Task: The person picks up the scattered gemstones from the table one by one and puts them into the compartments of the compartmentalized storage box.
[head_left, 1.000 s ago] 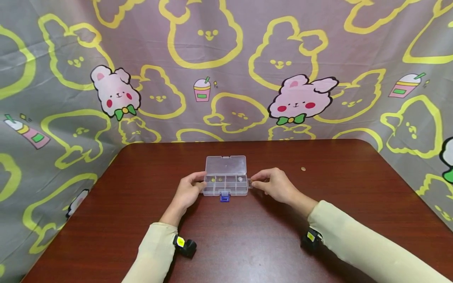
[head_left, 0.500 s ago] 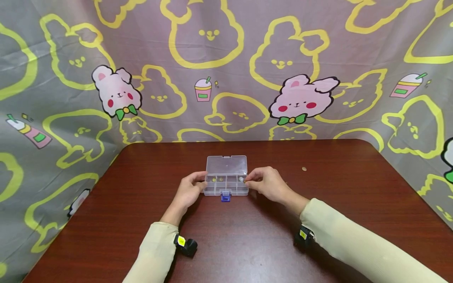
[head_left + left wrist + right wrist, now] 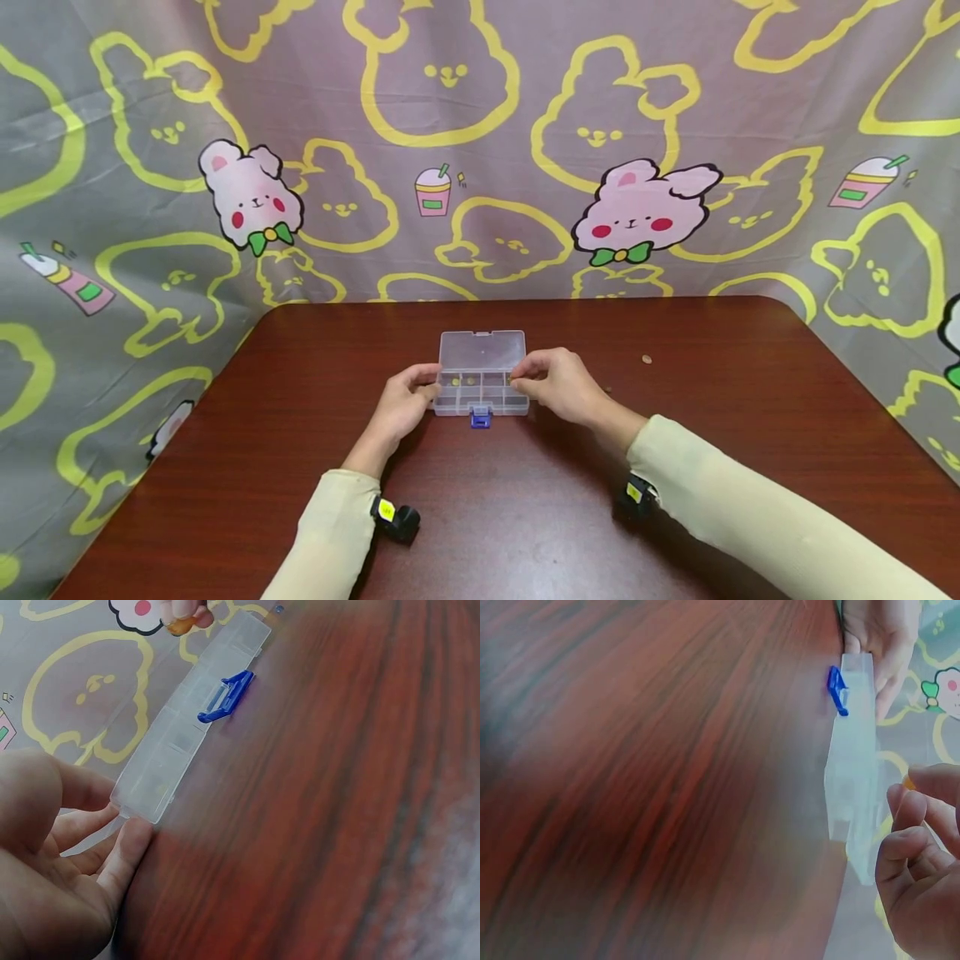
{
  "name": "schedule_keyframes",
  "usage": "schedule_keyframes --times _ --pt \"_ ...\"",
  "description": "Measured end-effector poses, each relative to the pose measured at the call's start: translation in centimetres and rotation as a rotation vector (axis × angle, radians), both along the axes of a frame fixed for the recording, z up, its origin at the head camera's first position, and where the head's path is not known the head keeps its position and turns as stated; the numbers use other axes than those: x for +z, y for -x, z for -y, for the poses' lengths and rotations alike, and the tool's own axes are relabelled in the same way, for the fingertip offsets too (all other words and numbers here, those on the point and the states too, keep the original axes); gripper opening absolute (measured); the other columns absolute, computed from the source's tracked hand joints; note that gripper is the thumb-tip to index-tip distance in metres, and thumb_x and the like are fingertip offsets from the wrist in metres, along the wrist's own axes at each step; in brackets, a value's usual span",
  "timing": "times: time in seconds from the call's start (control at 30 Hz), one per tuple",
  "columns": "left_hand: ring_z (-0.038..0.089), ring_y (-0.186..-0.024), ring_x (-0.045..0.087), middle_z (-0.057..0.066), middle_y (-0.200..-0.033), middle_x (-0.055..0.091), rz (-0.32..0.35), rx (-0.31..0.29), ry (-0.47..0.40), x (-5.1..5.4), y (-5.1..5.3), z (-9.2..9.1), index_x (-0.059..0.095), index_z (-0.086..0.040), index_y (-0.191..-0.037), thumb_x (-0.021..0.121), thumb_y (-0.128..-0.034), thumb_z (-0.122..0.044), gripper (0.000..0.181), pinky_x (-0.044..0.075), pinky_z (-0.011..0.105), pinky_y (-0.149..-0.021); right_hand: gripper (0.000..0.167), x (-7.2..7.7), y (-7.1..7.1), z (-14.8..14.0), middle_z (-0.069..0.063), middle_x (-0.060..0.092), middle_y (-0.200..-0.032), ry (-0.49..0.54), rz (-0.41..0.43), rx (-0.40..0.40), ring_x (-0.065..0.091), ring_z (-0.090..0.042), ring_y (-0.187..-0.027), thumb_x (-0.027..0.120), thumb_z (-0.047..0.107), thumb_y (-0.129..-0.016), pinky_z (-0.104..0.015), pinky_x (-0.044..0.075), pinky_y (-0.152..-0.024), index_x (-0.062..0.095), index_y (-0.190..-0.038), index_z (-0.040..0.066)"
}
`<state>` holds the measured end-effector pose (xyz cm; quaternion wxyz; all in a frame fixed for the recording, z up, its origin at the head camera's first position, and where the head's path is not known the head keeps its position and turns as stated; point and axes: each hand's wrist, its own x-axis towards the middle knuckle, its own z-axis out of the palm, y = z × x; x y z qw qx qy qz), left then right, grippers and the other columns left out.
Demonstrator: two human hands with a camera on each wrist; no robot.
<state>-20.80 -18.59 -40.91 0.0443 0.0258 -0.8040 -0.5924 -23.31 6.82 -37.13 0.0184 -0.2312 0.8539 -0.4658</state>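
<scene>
Gripping box (image 3: 482, 367) with left hand (image 3: 402, 402), orange piece (image 3: 180, 627) with right hand (image 3: 562, 386); seemingly partway, with yellow pieces (image 3: 455, 382) inside box, disc (image 3: 647, 359) right of box.

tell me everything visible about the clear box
The box looks like clear plastic, divided into small compartments, with a blue front latch. It rests on the brown table, lid open at the back. Two yellowish pieces show inside. The left hand holds its left end; whether the right hand touches it is unclear.
</scene>
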Motion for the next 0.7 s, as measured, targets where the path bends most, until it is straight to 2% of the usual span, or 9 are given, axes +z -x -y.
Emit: schedule_keyframes --times 0.47,0.7 --pt "0.025 -0.095 0.062 0.021 -0.121 0.065 -0.005 -0.003 -0.017 -0.1 -0.1 0.1 0.064 0.003 -0.128 0.058 -0.0951 0.003 0.033 0.054 0.030 -0.075 0.004 -0.1 -0.3 2.8 0.003 0.072 -0.079 -0.033 -0.051 0.036 0.056 -0.013 -0.063 0.077 0.008 -0.086 -0.024 0.044 -0.055 0.078 -0.088 0.005" --pt "0.026 -0.093 0.063 0.023 -0.119 0.065 -0.023 0.003 -0.016 -0.3 0.0 0.1 0.064 0.005 -0.126 0.058 -0.0951 0.004 0.032 0.055 0.031 -0.074 0.005 -0.1 -0.4 4.2 0.003 0.072 -0.079 -0.029 -0.024 0.047 0.056 -0.008 -0.064 0.078 0.010 -0.087 -0.024 0.046 -0.055 0.078 -0.088 0.005"
